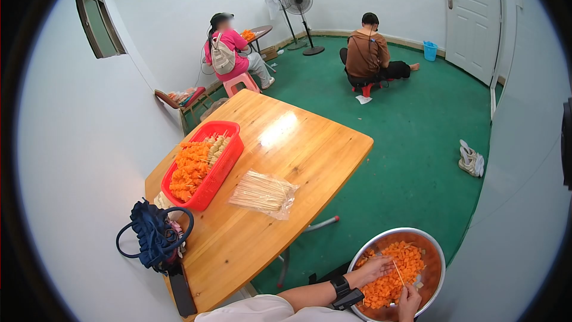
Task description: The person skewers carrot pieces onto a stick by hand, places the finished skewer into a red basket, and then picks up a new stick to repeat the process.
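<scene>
A large metal bowl [440, 262] sits at the lower right, filled with diced orange carrot pieces [381, 292] and a few pale pieces. Over the bowl, my right hand [409, 302] pinches the lower end of a thin wooden skewer [398, 271]. My left hand [376, 268] is at the skewer's upper end, its fingers curled together; what is between them is too small to make out. A black band with a device [342, 291] is strapped round my left wrist.
On the wooden table [316, 143] are a red basket [223, 176] of filled skewers, a bag of bare skewers [264, 194], a blue handbag [152, 232] and a phone [182, 289]. Two people sit on stools farther back. Shoes [471, 160] lie on the green floor at right.
</scene>
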Motion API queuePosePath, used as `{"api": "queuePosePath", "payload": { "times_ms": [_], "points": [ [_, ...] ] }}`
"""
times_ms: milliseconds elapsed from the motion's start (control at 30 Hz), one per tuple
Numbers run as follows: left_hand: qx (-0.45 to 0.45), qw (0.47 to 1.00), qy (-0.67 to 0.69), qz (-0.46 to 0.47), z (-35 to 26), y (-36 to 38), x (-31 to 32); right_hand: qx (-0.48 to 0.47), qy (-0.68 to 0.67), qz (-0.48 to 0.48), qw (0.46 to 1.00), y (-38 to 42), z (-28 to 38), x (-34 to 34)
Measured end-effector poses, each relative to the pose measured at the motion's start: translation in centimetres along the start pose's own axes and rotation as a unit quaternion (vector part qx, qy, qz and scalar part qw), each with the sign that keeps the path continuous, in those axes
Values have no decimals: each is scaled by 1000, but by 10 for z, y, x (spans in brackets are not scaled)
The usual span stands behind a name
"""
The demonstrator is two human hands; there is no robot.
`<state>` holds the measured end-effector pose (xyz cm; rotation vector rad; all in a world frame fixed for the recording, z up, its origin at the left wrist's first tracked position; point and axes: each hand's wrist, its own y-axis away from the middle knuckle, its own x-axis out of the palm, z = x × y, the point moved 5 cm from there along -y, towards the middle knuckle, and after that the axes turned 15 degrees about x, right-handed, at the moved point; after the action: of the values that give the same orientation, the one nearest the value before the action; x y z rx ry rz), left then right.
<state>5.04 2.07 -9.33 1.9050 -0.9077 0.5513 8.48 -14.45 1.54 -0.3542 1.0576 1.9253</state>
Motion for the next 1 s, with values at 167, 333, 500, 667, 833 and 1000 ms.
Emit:
{"api": "queuePosePath", "payload": {
  "times_ms": [167,333,500,667,833,1000],
  "points": [
    [5,1000,-9,-1,-1,1,2,-8,1,-7,1000,0,-1,1],
    [5,1000,-5,-4,1,-2,-1,-9,2,-5,1000,-1,-2,1],
    [8,1000,-10,-9,-1,1,1,8,5,1,1000,-2,-4,1],
    [12,1000,8,-14,-2,1,1,-58,-39,-36,997,-6,-10,6],
    [14,1000,-5,-14,-3,3,3,-116,-97,-64,986,-19,-22,14],
    [12,1000,-5,-16,-2,0,1,-126,-98,-70,985,-21,-25,14]
  ]
}}
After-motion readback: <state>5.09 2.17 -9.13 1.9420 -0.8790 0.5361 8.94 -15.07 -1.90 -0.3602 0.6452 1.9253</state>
